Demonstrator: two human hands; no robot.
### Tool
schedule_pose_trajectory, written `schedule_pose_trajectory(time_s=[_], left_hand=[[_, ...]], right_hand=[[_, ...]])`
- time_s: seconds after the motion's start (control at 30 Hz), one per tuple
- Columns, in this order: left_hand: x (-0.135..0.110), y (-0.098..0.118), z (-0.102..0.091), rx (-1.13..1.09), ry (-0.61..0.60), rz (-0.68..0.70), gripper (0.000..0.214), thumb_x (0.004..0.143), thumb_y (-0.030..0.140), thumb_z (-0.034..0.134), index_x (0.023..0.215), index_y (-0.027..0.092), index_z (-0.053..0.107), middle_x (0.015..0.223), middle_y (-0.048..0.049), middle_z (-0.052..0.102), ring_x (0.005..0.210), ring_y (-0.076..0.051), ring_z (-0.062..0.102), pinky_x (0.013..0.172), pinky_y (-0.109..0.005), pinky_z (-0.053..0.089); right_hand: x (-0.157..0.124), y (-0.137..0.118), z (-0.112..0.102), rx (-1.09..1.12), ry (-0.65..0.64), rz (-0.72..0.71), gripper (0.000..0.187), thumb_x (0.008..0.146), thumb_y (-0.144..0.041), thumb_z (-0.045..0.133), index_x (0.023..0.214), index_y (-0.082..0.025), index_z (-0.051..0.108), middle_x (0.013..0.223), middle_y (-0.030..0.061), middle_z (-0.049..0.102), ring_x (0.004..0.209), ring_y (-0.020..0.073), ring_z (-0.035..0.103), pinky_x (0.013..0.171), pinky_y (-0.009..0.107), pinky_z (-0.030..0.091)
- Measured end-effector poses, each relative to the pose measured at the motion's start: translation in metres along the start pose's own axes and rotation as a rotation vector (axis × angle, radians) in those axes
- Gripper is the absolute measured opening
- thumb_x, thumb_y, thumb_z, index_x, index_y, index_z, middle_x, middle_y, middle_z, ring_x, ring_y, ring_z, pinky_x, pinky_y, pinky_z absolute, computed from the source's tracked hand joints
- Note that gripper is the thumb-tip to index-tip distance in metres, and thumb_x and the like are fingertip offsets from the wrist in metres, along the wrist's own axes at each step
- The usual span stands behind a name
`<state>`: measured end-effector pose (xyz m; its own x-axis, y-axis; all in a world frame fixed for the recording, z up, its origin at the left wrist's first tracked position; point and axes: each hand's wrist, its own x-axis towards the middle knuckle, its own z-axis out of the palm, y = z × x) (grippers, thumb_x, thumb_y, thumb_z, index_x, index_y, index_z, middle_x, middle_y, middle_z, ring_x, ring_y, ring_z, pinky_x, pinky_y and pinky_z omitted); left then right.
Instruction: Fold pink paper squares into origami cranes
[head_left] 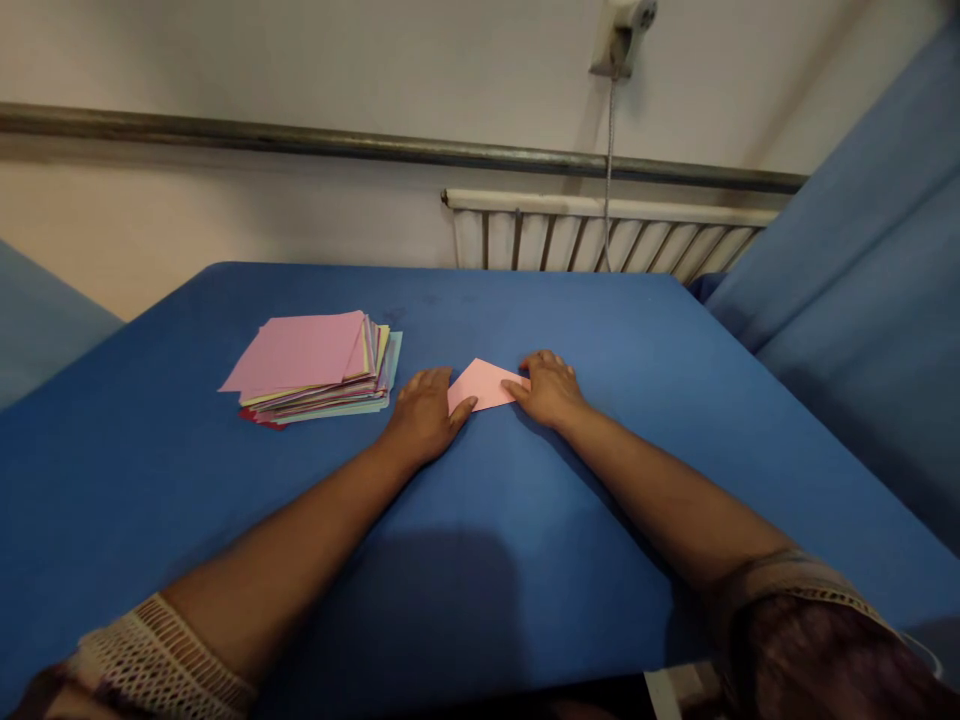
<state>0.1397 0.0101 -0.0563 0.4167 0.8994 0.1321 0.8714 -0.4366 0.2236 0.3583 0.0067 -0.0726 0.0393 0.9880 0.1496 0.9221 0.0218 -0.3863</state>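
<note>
Clock centred on the pink paper, 12 pointing away from the person.

Nearest: lacy cuff point(165, 655) at 7, dark sleeve point(814, 640) at 4-5. Pale item point(675, 690) at 5, past the near table edge; can't identify it.

Hands are apart, paper bridging them. Left hand point(422, 415) at 8-9: thumb on the paper's near edge, fingers at its left end. Right hand point(553, 390) at 3: thumb on the right tip, fingers bent beyond it. Can't tell if either pinches or just presses.

Pink paper point(484, 382) is at clock centre, lying on the table between both hands. Status: looks folded at least once; visible part is roughly triangular, peak at 12, long edge toward the person. Fold count and crease quality not readable, so my call is partway at best; what's left on this piece, can't say. Paper stack point(300, 355) at 9-10: loose, edges askew, pink on top, mixed colours under, red corner low at the near side. Those sheets look flat, so I'd count them as unworked.

Surface: blue table point(600, 310), smooth, faint dark marks around 11.

Room: blue curtain point(847, 250) at 2, blue cloth point(37, 330) at 9-10. Radiator point(570, 205) at 1, metal pipe point(300, 135) above it along the pale wall point(300, 50). Cable point(610, 140) drops from the socket point(609, 40), also at 1.
</note>
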Motion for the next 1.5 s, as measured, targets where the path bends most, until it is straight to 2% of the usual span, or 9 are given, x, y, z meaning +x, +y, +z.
schedule_pose_trajectory(time_s=[0.13, 0.4, 0.6, 0.73, 0.97, 1.07, 1.2, 1.4, 1.5], left_hand=[[0.006, 0.001, -0.002, -0.058, 0.018, -0.022, 0.071, 0.084, 0.055, 0.058, 0.138, 0.012, 0.047, 0.133, -0.0190, 0.058, 0.122, -0.038, 0.050, 0.101, -0.052, 0.041], [0.006, 0.003, -0.003, -0.365, 0.032, -0.127, 0.081, 0.075, 0.042, 0.071, 0.144, 0.014, 0.041, 0.117, -0.0117, 0.067, 0.110, -0.030, 0.060, 0.095, -0.044, 0.048], [0.003, 0.007, -0.008, -0.297, 0.018, -0.040, 0.053, 0.079, 0.041, 0.067, 0.123, 0.014, 0.060, 0.117, -0.0127, 0.068, 0.111, -0.032, 0.060, 0.094, -0.045, 0.049], [0.002, 0.007, -0.008, -0.259, 0.129, 0.095, 0.044, 0.080, 0.034, 0.065, 0.120, 0.015, 0.061, 0.128, -0.0126, 0.064, 0.120, -0.031, 0.056, 0.103, -0.047, 0.044], [0.003, 0.002, -0.008, -0.198, 0.276, 0.231, 0.019, 0.083, 0.034, 0.063, 0.078, 0.016, 0.066, 0.142, -0.0158, 0.053, 0.134, -0.034, 0.044, 0.113, -0.050, 0.034], [0.004, 0.001, -0.008, -0.400, 0.340, 0.107, 0.022, 0.085, 0.036, 0.060, 0.083, 0.016, 0.067, 0.129, -0.0132, 0.064, 0.122, -0.031, 0.056, 0.107, -0.046, 0.041], [0.007, 0.004, -0.004, -0.863, 0.315, -0.209, 0.032, 0.081, 0.045, 0.065, 0.087, 0.014, 0.067, 0.084, -0.0058, 0.072, 0.079, -0.023, 0.067, 0.075, -0.037, 0.054], [0.010, 0.013, -0.003, -1.476, 0.376, -0.331, 0.047, 0.069, 0.042, 0.079, 0.101, 0.011, 0.068, 0.103, -0.0121, 0.075, 0.091, -0.025, 0.070, 0.085, -0.038, 0.055], [0.009, 0.018, -0.006, -1.579, 0.331, -0.351, 0.044, 0.068, 0.038, 0.081, 0.100, 0.012, 0.068, 0.101, -0.0121, 0.075, 0.096, -0.027, 0.070, 0.092, -0.042, 0.054]], right_hand=[[-0.004, -0.004, 0.000, 0.077, -0.002, -0.019, 0.045, 0.072, -0.055, 0.073, 0.099, -0.021, 0.060, 0.111, 0.0116, 0.060, 0.110, 0.0317, 0.054, 0.093, 0.049, 0.043], [0.003, 0.001, -0.003, 0.290, -0.054, -0.046, 0.028, 0.071, -0.032, 0.076, 0.089, -0.022, 0.057, 0.107, 0.0047, 0.061, 0.106, 0.0236, 0.056, 0.094, 0.042, 0.042], [0.005, 0.006, -0.004, 0.405, -0.068, -0.097, 0.026, 0.071, -0.025, 0.075, 0.088, -0.022, 0.055, 0.109, 0.0037, 0.061, 0.109, 0.0213, 0.057, 0.098, 0.041, 0.041], [0.007, 0.009, 0.000, 0.442, -0.044, -0.108, 0.025, 0.070, -0.022, 0.074, 0.088, -0.022, 0.056, 0.109, 0.0041, 0.062, 0.107, 0.0200, 0.058, 0.098, 0.040, 0.043], [0.015, 0.020, 0.010, 0.709, -0.005, -0.186, 0.031, 0.068, -0.021, 0.075, 0.094, -0.020, 0.059, 0.111, 0.0060, 0.063, 0.110, 0.0207, 0.059, 0.103, 0.041, 0.043], [0.016, 0.021, 0.007, 0.950, -0.032, -0.161, 0.044, 0.068, -0.029, 0.078, 0.107, -0.020, 0.061, 0.118, 0.0079, 0.064, 0.115, 0.0219, 0.060, 0.107, 0.042, 0.041], [0.014, 0.019, -0.002, 1.263, -0.130, -0.166, 0.060, 0.070, -0.034, 0.080, 0.125, -0.025, 0.057, 0.125, 0.0067, 0.065, 0.119, 0.0222, 0.060, 0.109, 0.044, 0.042], [0.012, 0.013, -0.001, 1.373, -0.215, -0.117, 0.085, 0.070, -0.036, 0.081, 0.143, -0.026, 0.039, 0.103, 0.0043, 0.073, 0.108, 0.0220, 0.066, 0.106, 0.048, 0.046], [0.012, 0.009, 0.004, 1.297, -0.148, -0.092, 0.098, 0.067, -0.040, 0.083, 0.149, -0.026, 0.031, 0.122, 0.0101, 0.067, 0.117, 0.0238, 0.062, 0.106, 0.048, 0.045]])
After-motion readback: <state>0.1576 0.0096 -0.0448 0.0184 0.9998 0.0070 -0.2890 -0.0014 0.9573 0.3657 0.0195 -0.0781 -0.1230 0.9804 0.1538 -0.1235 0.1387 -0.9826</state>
